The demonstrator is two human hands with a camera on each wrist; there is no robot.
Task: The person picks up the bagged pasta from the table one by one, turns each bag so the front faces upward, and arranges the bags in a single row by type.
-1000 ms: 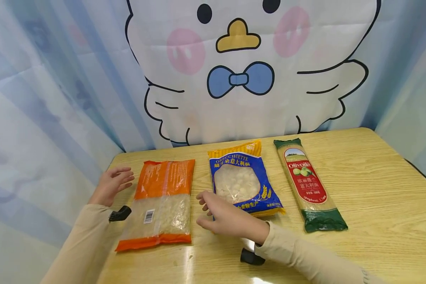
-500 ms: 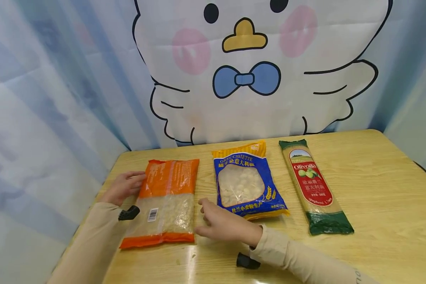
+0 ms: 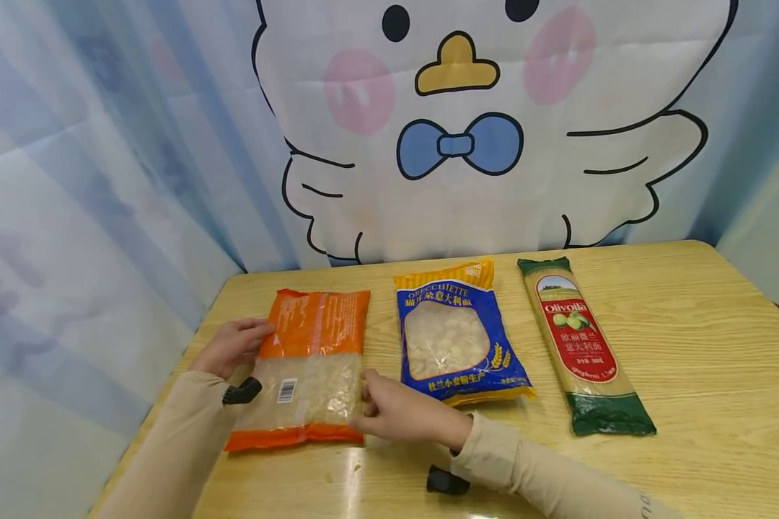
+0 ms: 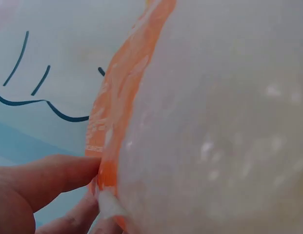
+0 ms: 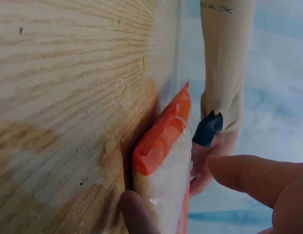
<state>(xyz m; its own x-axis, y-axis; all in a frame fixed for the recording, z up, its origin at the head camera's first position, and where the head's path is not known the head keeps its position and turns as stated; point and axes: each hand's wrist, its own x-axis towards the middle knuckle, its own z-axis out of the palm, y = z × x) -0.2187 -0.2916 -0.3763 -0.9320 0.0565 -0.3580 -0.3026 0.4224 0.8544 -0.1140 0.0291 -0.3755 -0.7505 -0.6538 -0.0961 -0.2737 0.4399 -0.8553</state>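
Note:
An orange-and-clear plastic bag (image 3: 321,324) with a barcode lies flat on the table, its pale contents too indistinct to name. My left hand (image 3: 230,348) is at its left edge; in the left wrist view the thumb and fingers pinch the orange-trimmed edge (image 4: 124,97). At the bag's lower right side is my right hand (image 3: 409,411), thumb and forefinger spread apart. One right fingertip (image 5: 134,209) shows beside the bag's side in the right wrist view, close to the tabletop, while another finger stands off above the bag.
Right of the orange bag lies a blue-and-yellow bag of orecchiette (image 3: 448,339), just beyond my right hand. A long green-ended pack of spaghetti (image 3: 578,339) lies farther right. The wooden table (image 3: 707,346) backs onto a curtain (image 3: 376,194) with a cartoon figure.
My left hand has come rightward onto the orange bag's left edge. My right hand has moved from over the orecchiette bag to the orange bag's right side. The head view has shifted slightly.

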